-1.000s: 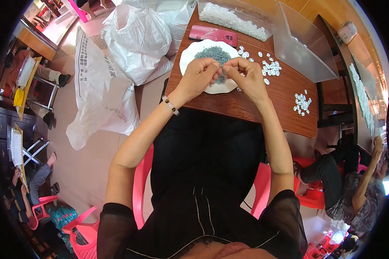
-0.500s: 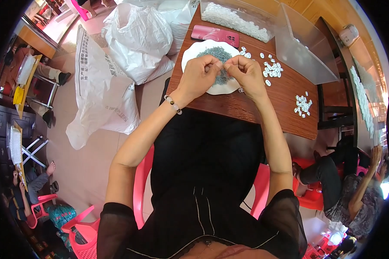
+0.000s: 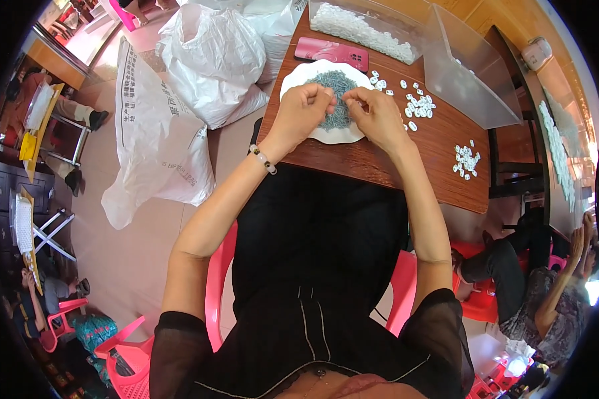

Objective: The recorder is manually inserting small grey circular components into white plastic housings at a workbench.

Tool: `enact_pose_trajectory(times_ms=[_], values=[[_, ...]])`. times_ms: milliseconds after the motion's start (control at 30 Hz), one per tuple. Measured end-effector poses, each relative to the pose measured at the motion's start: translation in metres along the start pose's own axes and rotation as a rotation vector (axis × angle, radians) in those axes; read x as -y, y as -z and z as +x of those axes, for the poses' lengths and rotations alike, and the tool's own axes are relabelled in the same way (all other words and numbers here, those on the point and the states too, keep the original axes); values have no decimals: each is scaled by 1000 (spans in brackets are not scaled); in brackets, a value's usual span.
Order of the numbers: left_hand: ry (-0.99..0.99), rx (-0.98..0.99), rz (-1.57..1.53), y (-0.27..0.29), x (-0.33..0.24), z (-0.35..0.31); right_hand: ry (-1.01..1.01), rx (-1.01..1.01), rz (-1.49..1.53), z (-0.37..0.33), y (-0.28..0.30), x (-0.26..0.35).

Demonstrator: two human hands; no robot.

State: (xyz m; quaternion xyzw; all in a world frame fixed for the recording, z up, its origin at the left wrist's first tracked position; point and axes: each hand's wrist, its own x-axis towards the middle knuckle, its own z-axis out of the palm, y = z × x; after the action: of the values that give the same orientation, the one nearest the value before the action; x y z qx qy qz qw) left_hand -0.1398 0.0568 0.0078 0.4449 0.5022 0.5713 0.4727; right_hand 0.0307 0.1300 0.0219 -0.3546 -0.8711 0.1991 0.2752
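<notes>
My left hand [image 3: 302,113] is over the left side of a white wavy-rimmed plate [image 3: 294,77], its thumb and fingertips pinched together. Across from it, above the plate's right side, my right hand [image 3: 377,118] also has its thumb and forefinger drawn together. Whatever either pinch holds is too small to make out. A gap separates the two hands. Between them lies a heap of thin grey-blue metal pins or nails [image 3: 339,83] on the plate. Small white oval plastic pieces with holes [image 3: 419,106] are scattered right of my right hand.
A pink phone [image 3: 331,54] lies behind the plate. Farther back stands a clear bin of white pieces [image 3: 363,33], beside a translucent plastic box [image 3: 472,86]. Another cluster of white pieces [image 3: 466,159] sits at the table's right. White sacks [image 3: 209,63] stand left; a person [image 3: 546,299] sits at right.
My hands have moved apart from where their fingertips met over the heap. The left shifted slightly left, uncovering more of the pins. The person at right has raised their hands a little.
</notes>
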Motion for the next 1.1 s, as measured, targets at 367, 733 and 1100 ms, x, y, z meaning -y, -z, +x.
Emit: enact_pose_trajectory(times_ms=[367,733,1100], values=[[-122,139,80,-18,-7,-31,-37,-21,456,-41,24,37],[356,262,-343,-37,1,-79,79,-67,252,-96,37,39],[297,187,-376,-39,4,-85,122,-75,276,-99,33,35]])
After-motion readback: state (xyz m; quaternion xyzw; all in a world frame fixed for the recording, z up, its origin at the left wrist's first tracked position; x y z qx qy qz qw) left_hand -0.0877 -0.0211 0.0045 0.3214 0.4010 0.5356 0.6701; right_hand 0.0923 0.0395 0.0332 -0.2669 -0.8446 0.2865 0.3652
